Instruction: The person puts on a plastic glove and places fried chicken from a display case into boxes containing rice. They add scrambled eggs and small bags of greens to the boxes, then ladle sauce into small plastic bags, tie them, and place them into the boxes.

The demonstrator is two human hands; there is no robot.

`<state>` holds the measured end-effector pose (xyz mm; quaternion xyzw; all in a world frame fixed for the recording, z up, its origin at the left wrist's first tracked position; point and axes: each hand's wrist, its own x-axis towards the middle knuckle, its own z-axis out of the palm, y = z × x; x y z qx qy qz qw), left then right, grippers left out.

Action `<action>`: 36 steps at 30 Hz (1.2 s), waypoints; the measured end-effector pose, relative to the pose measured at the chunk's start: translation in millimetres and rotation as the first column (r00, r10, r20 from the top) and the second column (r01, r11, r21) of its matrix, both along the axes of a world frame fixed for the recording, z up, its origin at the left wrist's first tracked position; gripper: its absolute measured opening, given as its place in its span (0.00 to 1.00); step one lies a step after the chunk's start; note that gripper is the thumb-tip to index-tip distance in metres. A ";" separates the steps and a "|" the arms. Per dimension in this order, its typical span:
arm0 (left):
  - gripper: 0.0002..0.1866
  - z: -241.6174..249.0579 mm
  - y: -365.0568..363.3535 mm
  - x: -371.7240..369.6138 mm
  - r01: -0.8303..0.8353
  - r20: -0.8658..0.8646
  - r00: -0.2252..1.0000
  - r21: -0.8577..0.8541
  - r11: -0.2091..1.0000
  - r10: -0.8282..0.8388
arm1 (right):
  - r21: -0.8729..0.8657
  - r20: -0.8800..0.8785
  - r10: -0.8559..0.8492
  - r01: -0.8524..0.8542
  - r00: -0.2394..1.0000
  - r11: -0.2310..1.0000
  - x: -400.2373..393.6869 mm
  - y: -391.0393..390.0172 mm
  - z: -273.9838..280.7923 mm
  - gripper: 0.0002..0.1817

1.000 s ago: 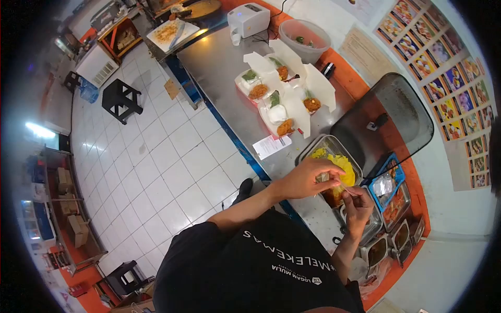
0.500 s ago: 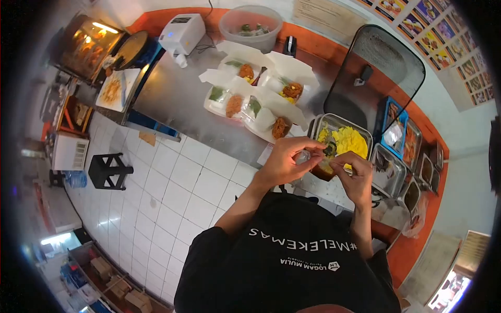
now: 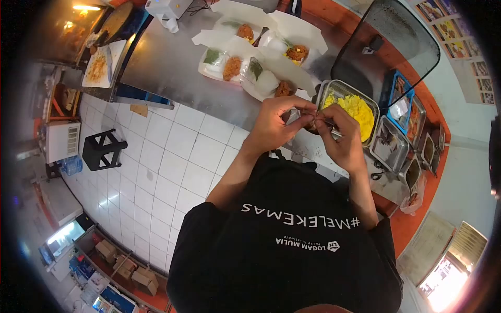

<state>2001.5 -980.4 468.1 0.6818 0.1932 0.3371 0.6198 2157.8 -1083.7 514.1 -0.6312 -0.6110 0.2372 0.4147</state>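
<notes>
My left hand (image 3: 277, 125) is closed in a pinch, with a bit of clear plastic (image 3: 294, 116) showing between its fingers. My right hand (image 3: 342, 136) pinches the thin end of the same plastic, its fingertips against those of my left hand. What the plastic contains is hidden by the fingers. Both hands are in front of a metal tray (image 3: 376, 112) of yellow food (image 3: 359, 113). Left of them stand several open white boxes (image 3: 245, 83) with fried pieces (image 3: 231, 68), wrapped white portions (image 3: 266, 82) and green leaves (image 3: 255, 68).
A dark mesh cover (image 3: 386, 47) leans behind the yellow food. To the right are a blue basket (image 3: 399, 99) and metal trays (image 3: 389, 143). A white machine (image 3: 169, 8) is at the counter's back edge. A black stool (image 3: 104, 149) stands on the tiled floor.
The view has shifted, so the counter sits higher in the frame. My hands have come closer together, fingertips now meeting. The dark green item seen by my fingers before no longer shows.
</notes>
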 end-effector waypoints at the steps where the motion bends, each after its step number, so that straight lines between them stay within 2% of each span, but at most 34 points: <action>1: 0.10 -0.3 3.5 -3.4 -0.027 0.007 1.000 -0.032 0.999 0.028 | 0.013 0.013 0.000 0.000 1.000 1.000 -4.0 5.1 -1.6 0.07; 3: 0.10 -6.1 8.8 -10.3 -0.060 -0.006 0.998 -0.033 0.998 0.060 | 0.006 -0.020 -0.017 0.017 1.000 1.000 -9.6 11.3 -4.3 0.06; 5: 0.10 -6.4 12.5 -18.1 -0.093 -0.013 0.996 -0.039 0.995 0.093 | 0.010 0.024 -0.038 0.038 0.999 0.999 -9.2 16.2 -10.3 0.07; 7: 0.09 -2.3 16.3 -26.7 -0.136 -0.080 0.989 -0.125 0.983 0.126 | -0.005 0.027 0.001 -0.001 1.000 1.000 -7.2 20.1 -9.9 0.07; 9: 0.09 -1.0 20.6 -32.8 -0.146 -0.081 0.987 -0.095 0.985 0.138 | -0.016 0.036 0.044 -0.044 0.998 0.999 -8.2 27.9 -8.4 0.07; 11: 0.09 -1.6 21.5 -39.2 -0.157 -0.080 0.985 -0.072 0.985 0.151 | -0.042 -0.062 0.119 -0.122 0.991 0.992 -12.6 35.3 -7.6 0.08; 13: 0.07 -4.1 27.1 -43.4 -0.132 -0.120 0.984 0.011 0.991 0.132 | -0.051 -0.054 0.184 -0.187 0.981 0.981 -15.2 43.4 -11.0 0.08; 14: 0.06 -16.0 28.6 -44.2 -0.145 -0.026 0.989 -0.001 0.989 0.145 | -0.058 -0.077 0.189 -0.193 0.979 0.979 -18.6 46.0 -14.8 0.08; 15: 0.06 -23.6 28.4 -46.7 -0.156 -0.022 0.987 0.006 0.988 0.156 | -0.068 -0.106 0.188 -0.195 0.977 0.978 -22.9 48.1 -16.2 0.09; 16: 0.06 -26.5 28.7 -49.6 -0.181 0.016 0.983 -0.017 0.983 0.182 | -0.034 -0.016 0.192 -0.193 0.981 0.981 -27.1 51.8 -14.9 0.08; 17: 0.06 -26.9 30.0 -53.0 -0.203 0.055 0.977 -0.039 0.979 0.204 | -0.024 -0.014 0.194 -0.194 0.981 0.981 -27.1 55.8 -15.2 0.08; 18: 0.07 -24.8 31.1 -61.0 -0.229 -0.046 0.973 -0.042 0.973 0.227 | -0.077 -0.008 0.174 -0.174 0.985 0.982 -27.0 58.8 -17.7 0.07; 19: 0.07 -25.3 34.3 -64.3 -0.225 -0.048 0.974 -0.039 0.974 0.223 | -0.135 -0.002 0.151 -0.150 0.989 0.979 -26.8 60.4 -21.2 0.06; 21: 0.08 -31.0 38.7 -66.4 -0.336 -0.157 0.929 0.013 0.942 0.334 | -0.164 -0.034 0.119 -0.123 0.992 0.979 -23.6 64.6 -28.6 0.06; 23: 0.08 -39.2 44.3 -64.9 -0.351 -0.170 0.924 -0.024 0.936 0.342 | -0.199 -0.061 0.097 -0.108 0.993 0.974 -19.7 69.6 -40.0 0.06; 25: 0.09 -49.4 52.6 -65.7 -0.399 -0.197 0.888 0.122 0.909 0.417 | -0.122 -0.083 0.064 -0.074 0.994 0.990 -16.8 75.7 -56.5 0.06; 26: 0.09 -50.4 57.6 -68.6 -0.405 -0.203 0.884 0.114 0.907 0.420 | -0.131 -0.086 0.069 -0.080 0.994 0.988 -16.0 79.0 -62.1 0.06; 28: 0.16 -50.3 70.9 -75.8 -0.541 -0.350 0.735 0.213 0.814 0.581 | -0.105 -0.061 0.105 -0.111 0.993 0.988 -13.9 87.2 -74.1 0.05; 29: 0.16 -65.4 80.8 -77.5 -0.541 -0.359 0.732 0.210 0.814 0.579 | -0.112 -0.068 0.106 -0.113 0.992 0.987 -13.4 92.1 -85.1 0.05; 31: 0.19 -116.6 101.2 -76.9 -0.505 -0.473 0.546 0.472 0.722 0.692 | -0.222 -0.249 0.059 -0.116 0.967 0.968 -11.7 100.5 -116.9 0.06; 32: 0.19 -129.1 108.5 -70.9 -0.493 -0.475 0.552 0.476 0.728 0.685 | -0.220 -0.254 0.047 -0.105 0.966 0.970 -8.8 106.6 -140.5 0.06; 34: 0.18 -148.0 119.6 -53.8 -0.464 -0.490 0.570 0.469 0.751 0.659 | -0.179 0.061 0.099 -0.086 0.993 0.980 -4.9 114.8 -185.1 0.07; 36: 0.19 -166.2 126.5 -38.8 -0.420 -0.511 0.591 0.466 0.779 0.624 | -0.163 0.058 0.024 -0.015 0.998 0.987 -6.1 107.5 -194.3 0.07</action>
